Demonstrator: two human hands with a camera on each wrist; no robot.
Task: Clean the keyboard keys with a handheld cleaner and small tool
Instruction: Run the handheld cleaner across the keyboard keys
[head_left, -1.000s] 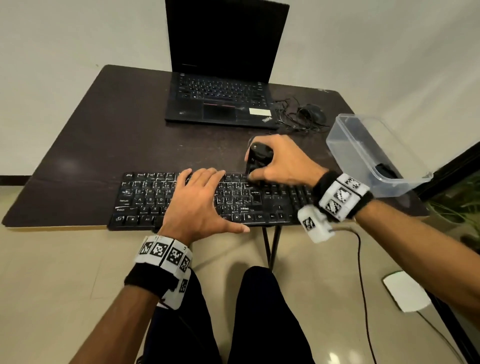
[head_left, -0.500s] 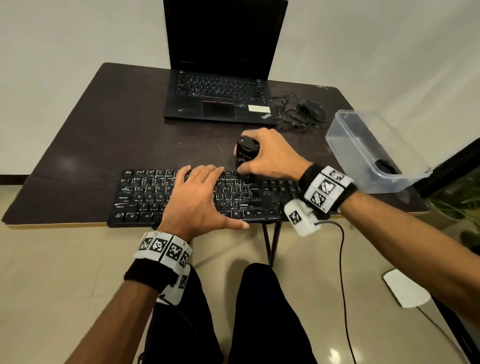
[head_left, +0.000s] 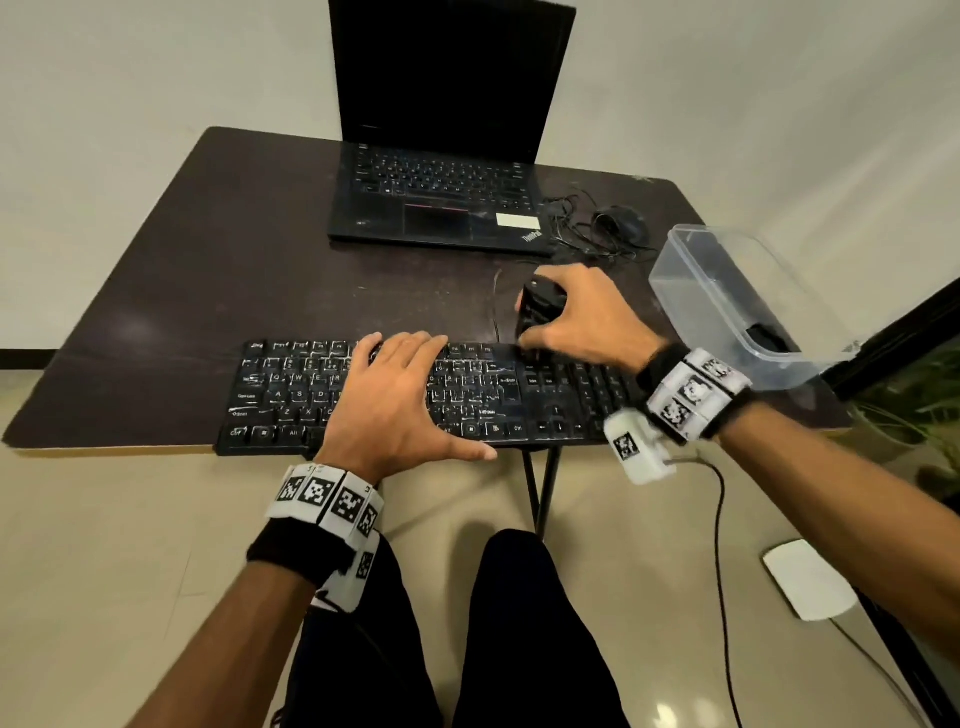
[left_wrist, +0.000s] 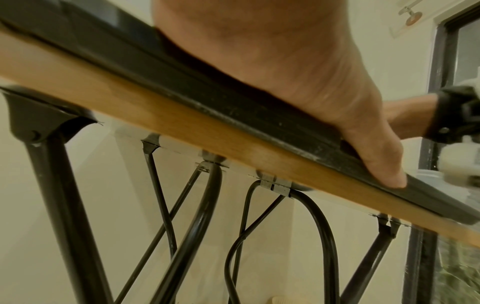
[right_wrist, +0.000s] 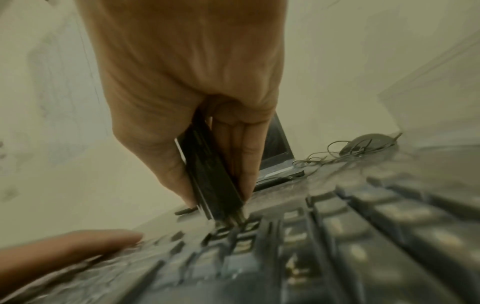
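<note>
The right hand (head_left: 587, 317) has slid right, gripping the cleaner (head_left: 537, 312) on the keyboard (head_left: 291, 395); left hand (head_left: 395, 400) flat.

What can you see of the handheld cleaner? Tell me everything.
The handheld cleaner is a small black, plastic-looking device, standing roughly upright. The right hand grips it, thumb on one side, fingers on the other. Its lower tip meets the keys at the far edge of the keyboard. Finer details are blurred.

"ThinkPad" on laptop (head_left: 441, 208); "Ctrl", "Alt" on keyboard (head_left: 291, 395) keys.
</note>
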